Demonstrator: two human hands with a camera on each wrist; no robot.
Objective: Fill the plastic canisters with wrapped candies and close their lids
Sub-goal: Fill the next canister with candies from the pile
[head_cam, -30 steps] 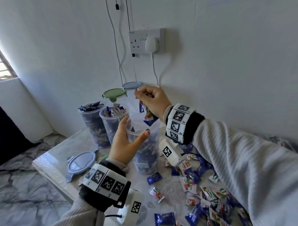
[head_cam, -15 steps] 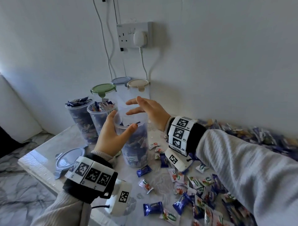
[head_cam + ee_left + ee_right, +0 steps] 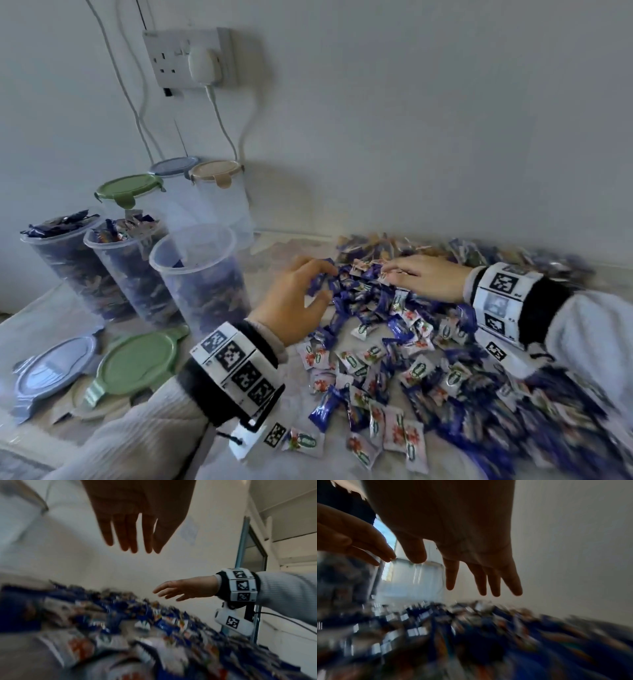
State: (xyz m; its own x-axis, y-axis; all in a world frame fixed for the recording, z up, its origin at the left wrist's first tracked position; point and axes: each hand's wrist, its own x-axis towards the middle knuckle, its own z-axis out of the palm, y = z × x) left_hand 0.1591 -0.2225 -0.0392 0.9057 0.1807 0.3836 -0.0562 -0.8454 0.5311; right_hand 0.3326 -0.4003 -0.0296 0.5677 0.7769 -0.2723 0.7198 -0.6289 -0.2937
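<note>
candies [image 3: 383, 329] blue and white wrapped, heaped, left hand [image 3: 291, 305] and right hand [image 3: 428, 281] spread, empty, over them

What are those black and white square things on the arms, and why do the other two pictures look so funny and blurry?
No machine here: these are a person's two hands. The squares are printed marker bands strapped round each wrist, and each wrist also carries a small camera. The big picture comes from a camera on the person's head, looking down. The two blurry ones come from the wrist cameras, looking along the fingers.

On the table lies a big pile of wrapped candies. The left hand and right hand both reach into it with fingers spread, and neither is holding a candy yet.

Beside them stand three open canisters with candies inside, and three closed ones behind. Loose lids lie at the near edge.
</note>
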